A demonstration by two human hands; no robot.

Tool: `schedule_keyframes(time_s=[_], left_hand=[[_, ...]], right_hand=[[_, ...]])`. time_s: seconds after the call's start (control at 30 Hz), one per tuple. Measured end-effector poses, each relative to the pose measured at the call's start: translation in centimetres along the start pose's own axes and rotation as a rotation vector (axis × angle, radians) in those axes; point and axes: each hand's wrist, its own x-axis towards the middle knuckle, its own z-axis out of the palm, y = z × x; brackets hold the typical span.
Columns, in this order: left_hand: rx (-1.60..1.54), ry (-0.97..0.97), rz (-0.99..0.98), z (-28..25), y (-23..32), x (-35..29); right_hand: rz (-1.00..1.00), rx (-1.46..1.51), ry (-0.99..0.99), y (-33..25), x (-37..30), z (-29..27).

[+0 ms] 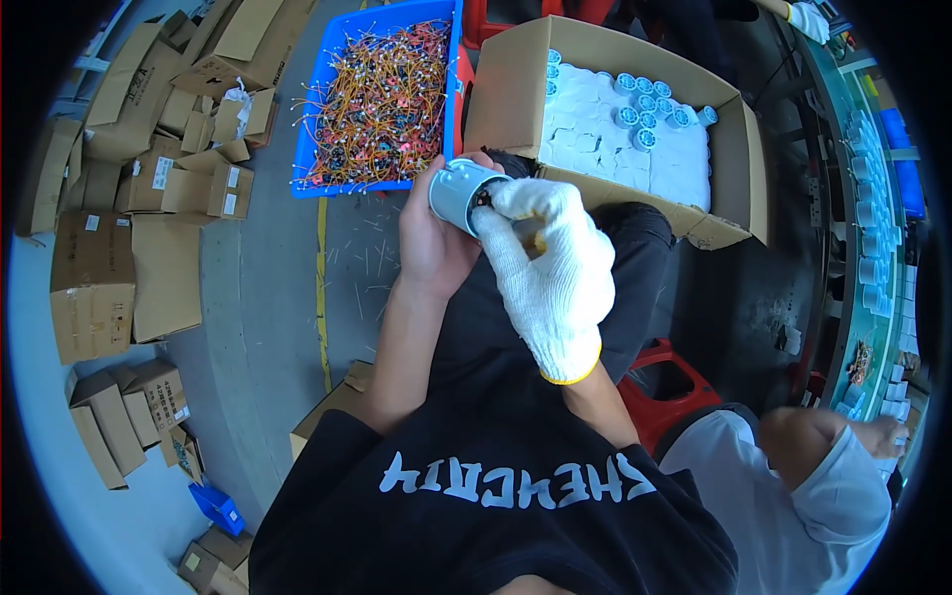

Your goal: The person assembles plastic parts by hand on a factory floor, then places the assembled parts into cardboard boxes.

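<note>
My bare left hand (pixel 426 243) is closed around a pale, hollow cylindrical housing (pixel 456 192), which lies tilted with its open mouth toward the right. A white knit glove with a yellow cuff covers my right hand (pixel 560 278). Its thumb and fingertips pinch a small dark part (pixel 483 197) at the housing's mouth; the fingers hide most of that part. Just beyond my hands, a heap of small parts with orange and yellow wires (pixel 382 104) fills a blue plastic bin (pixel 454 45).
Right of the bin, an open cardboard box (pixel 506 94) holds white-wrapped rows and several loose cylinders. Cartons (pixel 94 288) are stacked at left. A red stool (pixel 669 392) and a person in a white shirt (pixel 729 486) are close on my right, beside a bench (pixel 843 129) with more cylinders.
</note>
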Motion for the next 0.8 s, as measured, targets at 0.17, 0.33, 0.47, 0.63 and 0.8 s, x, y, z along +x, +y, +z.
schedule_keyframes(time_s=[0.17, 0.33, 0.47, 0.63, 0.8], left_hand=[[-0.004, 0.005, 0.005, 0.1, -0.1, 0.1], [0.004, -0.07, -0.008, 0.1, 0.1, 0.0], [0.106, -0.101, 0.018, 0.5, -0.1, -0.1], [0.112, -0.01, 0.013, 0.1, -0.4, 0.0], [0.029, -0.173, -0.045, -1.0, -0.4, 0.3]], right_hand=[[0.042, -0.016, -0.017, -0.2, 0.2, -0.4], [0.028, -0.134, -0.102, -0.6, 0.6, -1.2], [0.01, -0.114, -0.086, 0.0, 0.3, -1.1], [0.12, 0.091, -0.124, 0.1, 0.3, -1.3], [0.374, 0.643, -0.142, 1.5, 0.8, -2.4]])
